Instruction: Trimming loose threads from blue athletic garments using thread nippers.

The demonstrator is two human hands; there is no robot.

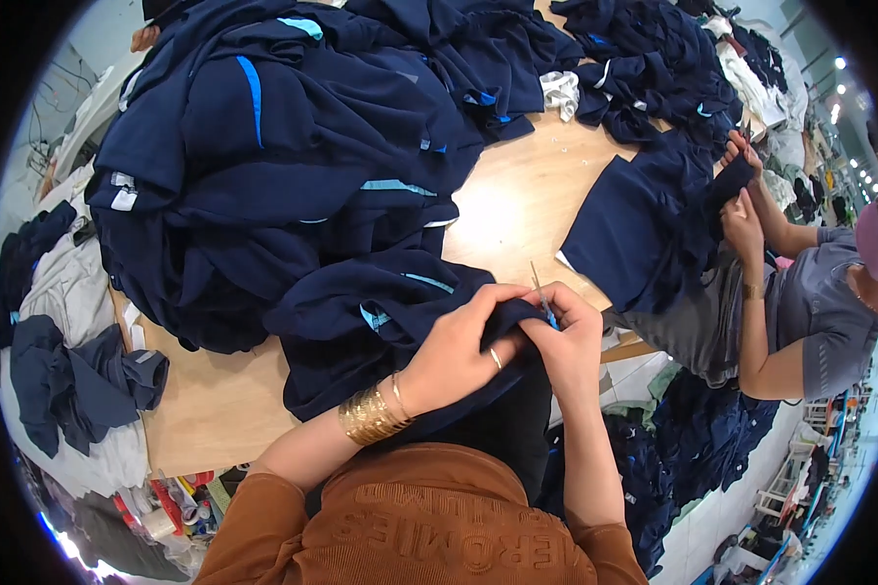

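A navy garment (334, 363) with light-blue trim lies over the near table edge and runs up into my hands. My left hand (463, 346), with a ring on one finger and gold bangles at the wrist, grips a folded edge of it between thumb and fingers. Close beside it, my right hand (571, 341) is closed around small thread snips (551, 318) with a bit of blue showing. Their thin blade points up and away from me. The right fingers also touch the cloth edge. Whether the blade meets a thread is too small to tell.
A big heap of navy garments (293, 185) covers the wooden table (502, 190). At right, a co-worker's hands (741, 210) hold a dark garment (644, 219) and a small cutting tool. Grey and white cloth (78, 380) hangs at left; more navy pieces (712, 429) lie lower right.
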